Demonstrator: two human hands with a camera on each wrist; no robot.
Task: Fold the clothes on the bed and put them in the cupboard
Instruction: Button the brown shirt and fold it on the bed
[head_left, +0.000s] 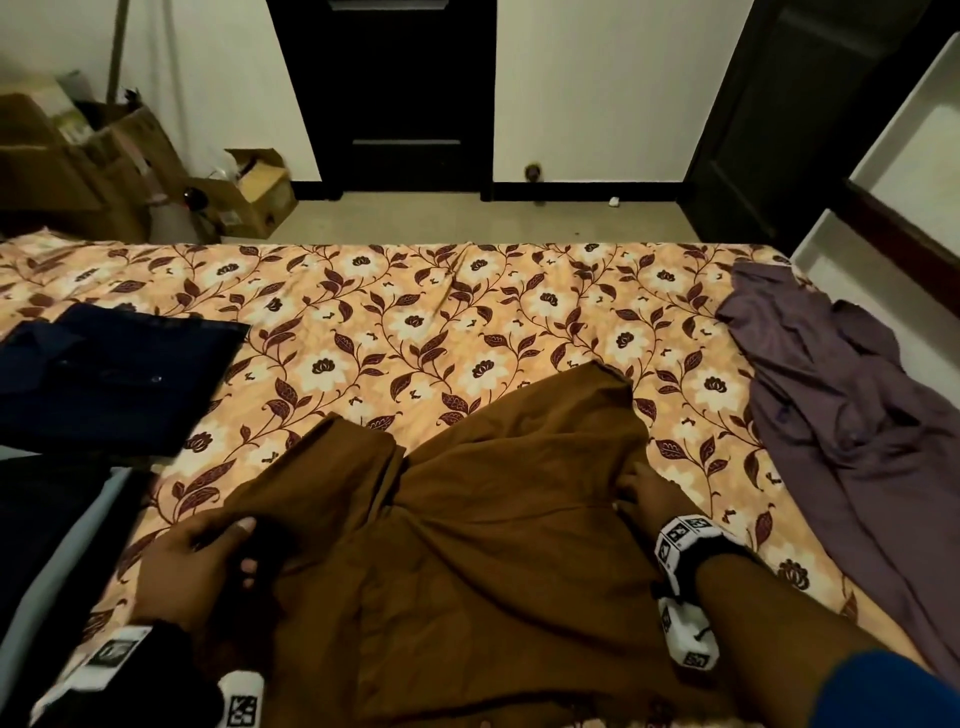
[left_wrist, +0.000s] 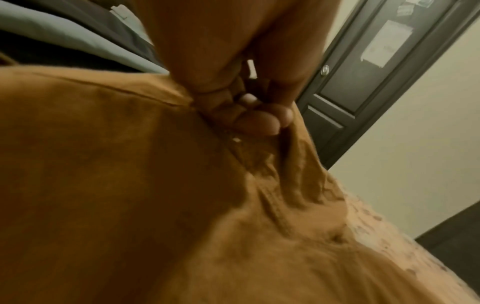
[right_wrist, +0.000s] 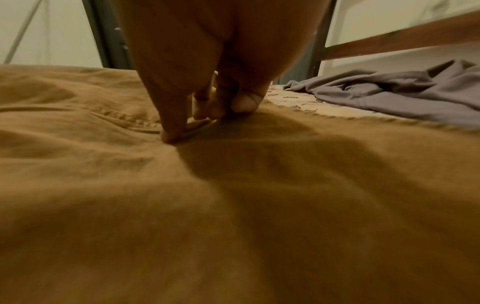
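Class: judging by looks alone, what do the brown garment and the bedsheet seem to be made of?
Brown garment: probably woven cotton, matte; it shows soft creases and a stitched seam. Bedsheet: likely printed cotton or a blend, matte, with a flat floral print and light wrinkles.

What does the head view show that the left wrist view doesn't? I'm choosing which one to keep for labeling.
Only the head view shows the folded navy garment, the purple garment, the right hand and the cardboard boxes. Only the left wrist view shows the fingertips pinching a seam up close. Both show the left hand gripping the brown garment on the floral bedsheet.
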